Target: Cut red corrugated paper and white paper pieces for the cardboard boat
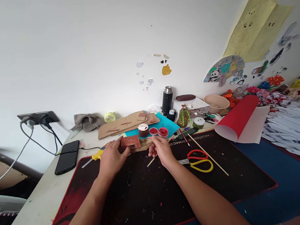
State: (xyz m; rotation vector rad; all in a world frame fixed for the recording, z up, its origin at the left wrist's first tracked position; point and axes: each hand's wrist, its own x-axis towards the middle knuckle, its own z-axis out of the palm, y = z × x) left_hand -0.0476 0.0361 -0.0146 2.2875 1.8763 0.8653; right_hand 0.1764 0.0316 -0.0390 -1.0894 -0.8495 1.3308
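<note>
My left hand [113, 156] is closed on the edge of a reddish-brown painted cardboard piece [130, 142], fingers behind it and thumb in front. The piece lies against a bare cardboard strip [144, 147]. My right hand [160, 149] pinches a thin reddish stick [147, 138] that points left toward the painted piece; its exact kind is too small to tell. A pale wooden stick [151, 162] shows below the right fingers, partly hidden by them. Just behind the hands stand an open jar of dark red-brown paint [143, 131] and small tubs of red paint [163, 132].
Scissors [199, 160] and a long wooden stick [208, 154] lie on the black mat [142, 211], right of my hands. A yellow glue gun [97, 155] and a phone [67, 157] are at left. Cardboard [104, 131], a black flask [167, 100] and rolled red paper [238, 118] lie beyond.
</note>
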